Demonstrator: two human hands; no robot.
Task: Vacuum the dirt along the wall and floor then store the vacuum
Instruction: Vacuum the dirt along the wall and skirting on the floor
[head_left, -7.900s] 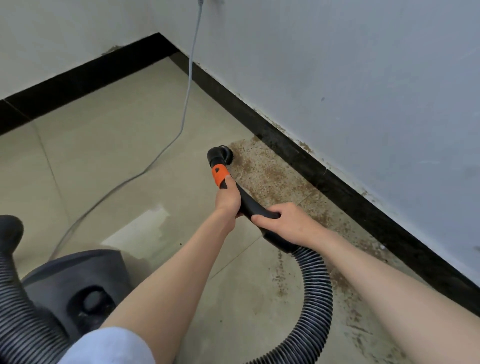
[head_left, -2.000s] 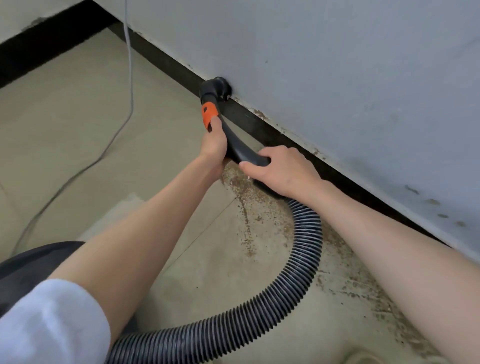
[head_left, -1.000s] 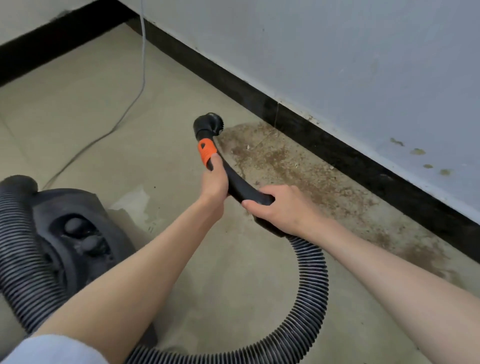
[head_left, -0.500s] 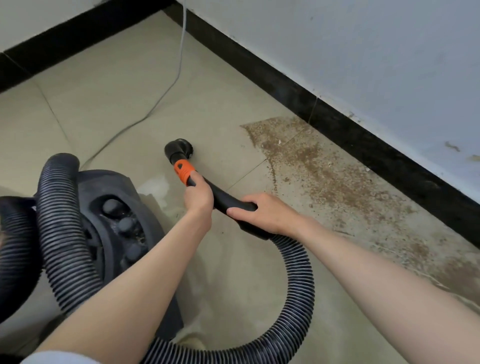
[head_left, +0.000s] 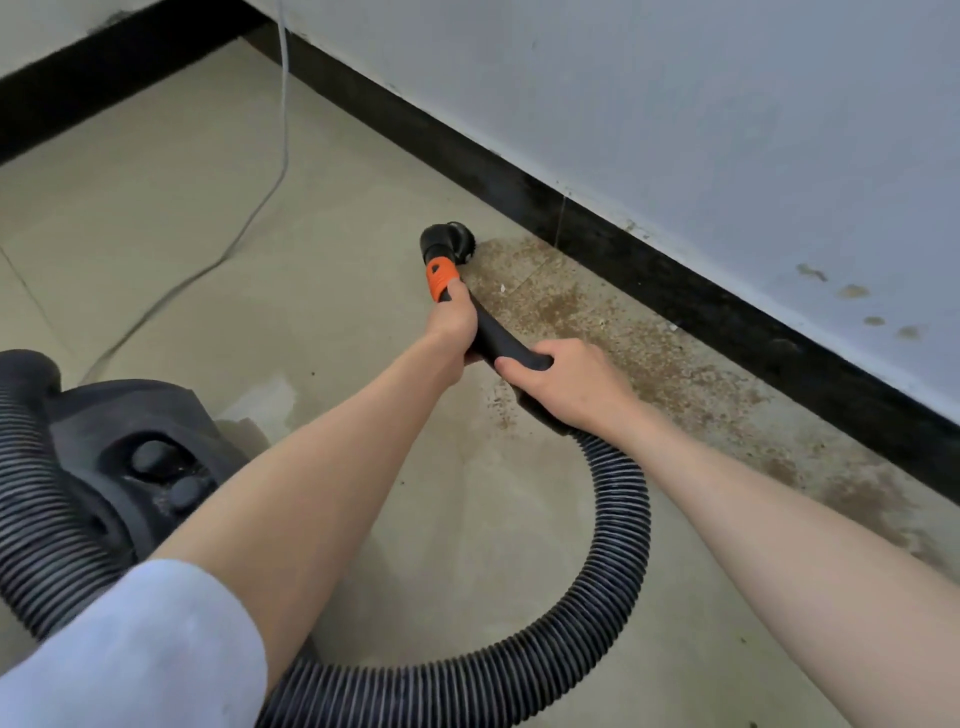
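A black vacuum nozzle (head_left: 448, 240) with an orange collar (head_left: 440, 279) sits on the floor at the left end of a brown dirt patch (head_left: 649, 353). My left hand (head_left: 452, 325) grips the black wand just below the collar. My right hand (head_left: 563, 382) grips the curved black handle (head_left: 498, 340) further back. From the handle a ribbed black hose (head_left: 618, 525) loops down and left. The dark vacuum body (head_left: 140, 457) stands at the left. Brown spots (head_left: 852, 291) mark the white wall at the right.
A black baseboard (head_left: 675, 280) runs along the wall beside the dirt. A grey power cord (head_left: 270, 192) hangs down the wall and trails across the beige tiles to the left. A second ribbed hose section (head_left: 31, 499) curves over the vacuum body.
The nozzle has moved from the bare tiles near the vacuum body to the left edge of the dirt patch, closer to the baseboard. Both hands keep their hold.
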